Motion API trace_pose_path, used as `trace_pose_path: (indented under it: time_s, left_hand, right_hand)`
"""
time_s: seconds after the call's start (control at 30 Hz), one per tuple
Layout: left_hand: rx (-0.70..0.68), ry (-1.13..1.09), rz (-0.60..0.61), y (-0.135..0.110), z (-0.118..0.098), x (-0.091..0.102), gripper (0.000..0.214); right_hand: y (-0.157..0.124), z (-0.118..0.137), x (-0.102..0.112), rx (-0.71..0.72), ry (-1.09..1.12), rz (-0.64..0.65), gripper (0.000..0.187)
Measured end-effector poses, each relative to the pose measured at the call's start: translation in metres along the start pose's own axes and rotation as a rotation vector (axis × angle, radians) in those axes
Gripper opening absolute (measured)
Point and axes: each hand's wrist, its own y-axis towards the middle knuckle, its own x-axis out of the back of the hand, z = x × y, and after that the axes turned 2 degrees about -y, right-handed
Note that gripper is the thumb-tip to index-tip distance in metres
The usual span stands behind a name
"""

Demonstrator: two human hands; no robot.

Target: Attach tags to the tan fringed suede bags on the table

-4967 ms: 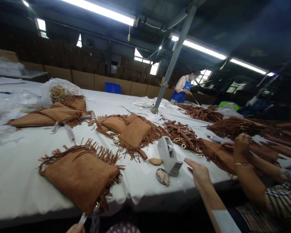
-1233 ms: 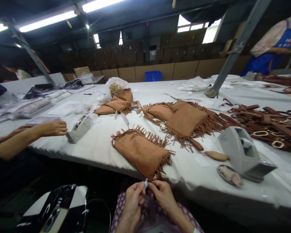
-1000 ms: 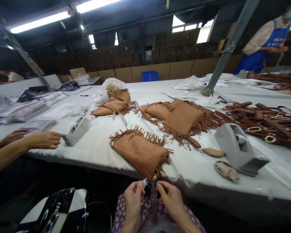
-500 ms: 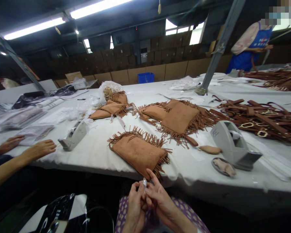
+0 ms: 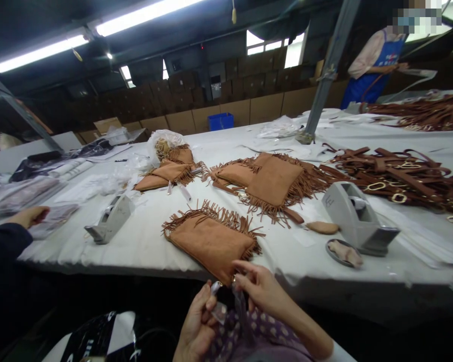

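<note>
A tan suede-like pouch (image 5: pixel 213 241) with brown fringe lies at the table's front edge, one corner pointing at me. At that corner my left hand (image 5: pixel 198 322) is closed on a small zipper pull (image 5: pixel 215 287) with a whitish wrapping. A bit of clear plastic (image 5: pixel 219 312) shows beside its fingers. My right hand (image 5: pixel 264 290), just right of the corner, pinches a thin greyish see-through strip (image 5: pixel 240 306) that hangs toward my lap. A small gold-coloured metal piece shows by its fingertips; whether the fingers grip that too is unclear.
Tape dispensers (image 5: pixel 357 216) (image 5: pixel 111 218) stand to the right and left. More fringed pouches (image 5: pixel 274 178) lie behind, and brown straps (image 5: pixel 400 176) are heaped at right. A co-worker's hand (image 5: pixel 32 216) rests near plastic-bagged items at left. Another person in a blue apron (image 5: pixel 373 70) stands far right.
My hands have moved apart from their shared hold on the wrapped pull; the right now has a see-through strip hanging from it. The co-worker's arm at left has drawn back leftward.
</note>
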Motion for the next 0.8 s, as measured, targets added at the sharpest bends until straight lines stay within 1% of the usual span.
trace_pose_path:
  time_s: [0.07,0.1,0.13,0.17,0.2,0.27,0.33,0.37,0.43,0.5,0.57,0.6,0.63,0.67,0.73,0.8]
  left_hand:
    - [-0.040,0.119,-0.010,-0.001,-0.005,0.004,0.043]
    - [-0.047,0.193,0.013,-0.002,-0.008,0.005,0.042]
    - [-0.047,0.272,0.047,-0.004,-0.010,0.005,0.041]
    - [-0.049,0.358,0.081,-0.005,-0.012,0.005,0.040]
    - [-0.061,0.453,0.107,-0.005,-0.013,0.005,0.039]
    - [-0.157,0.666,0.116,-0.005,-0.015,0.006,0.038]
    - [-0.299,0.851,0.069,-0.003,-0.017,0.007,0.043]
    - [-0.359,0.901,0.035,-0.001,-0.018,0.008,0.045]
    - [-0.433,0.906,-0.059,0.004,-0.021,0.009,0.051]
    - [-0.461,0.824,-0.131,0.009,-0.023,0.011,0.062]
    - [-0.462,0.722,-0.127,0.013,-0.025,0.012,0.068]
    - [-0.454,0.673,-0.101,0.014,-0.026,0.013,0.069]
    - [-0.444,0.636,-0.070,0.014,-0.028,0.014,0.069]
    - [-0.438,0.613,-0.050,0.014,-0.031,0.014,0.068]
    - [-0.436,0.594,-0.047,0.012,-0.041,0.013,0.065]
    - [-0.445,0.579,-0.075,0.008,-0.056,0.008,0.062]
  right_hand:
    - [0.013,0.004,0.020,0.124,-0.250,-0.299,0.039]
    - [0.021,0.005,0.028,0.191,-0.360,-0.411,0.037]
    - [0.030,0.005,0.033,0.247,-0.466,-0.482,0.035]
    - [0.040,0.005,0.036,0.287,-0.569,-0.514,0.035]
    - [0.049,0.004,0.035,0.309,-0.664,-0.516,0.036]
    - [0.064,0.001,0.029,0.300,-0.790,-0.483,0.046]
    - [0.070,-0.001,0.018,0.258,-0.804,-0.432,0.055]
    - [0.070,-0.002,0.012,0.244,-0.774,-0.390,0.056]
    - [0.065,-0.003,0.005,0.258,-0.672,-0.255,0.050]
    - [0.055,-0.003,0.004,0.329,-0.583,-0.108,0.043]
    - [0.046,-0.003,0.012,0.379,-0.566,-0.024,0.038]
    - [0.043,-0.004,0.020,0.391,-0.590,-0.029,0.034]
    - [0.041,-0.006,0.031,0.398,-0.626,-0.069,0.031]
    - [0.040,-0.009,0.044,0.405,-0.664,-0.138,0.030]
    - [0.041,-0.020,0.075,0.426,-0.729,-0.333,0.034]
    - [0.043,-0.037,0.106,0.455,-0.778,-0.520,0.034]
